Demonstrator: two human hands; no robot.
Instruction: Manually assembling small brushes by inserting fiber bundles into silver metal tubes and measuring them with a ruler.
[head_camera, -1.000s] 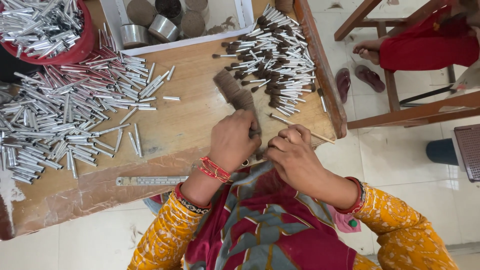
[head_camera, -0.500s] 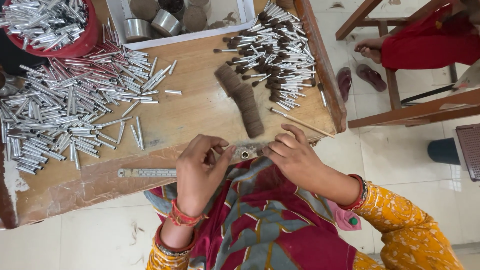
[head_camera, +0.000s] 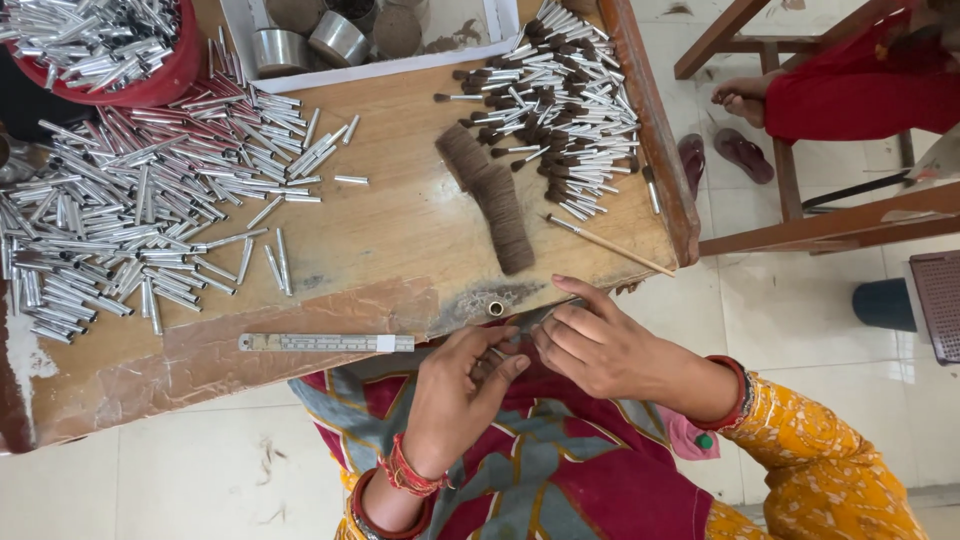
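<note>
While both hands (head_camera: 530, 365) meet below the table edge (head_camera: 300, 375), the left has withdrawn.

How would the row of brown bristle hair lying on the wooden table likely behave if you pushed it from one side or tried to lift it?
The row of brown bristle hair looks like loose fibres laid side by side with no visible binding, so a push would probably scatter or smear it. Lifted, it would likely sag and shed, being soft and very light. It lies flat on the wooden table, so rolling seems unlikely.
</note>
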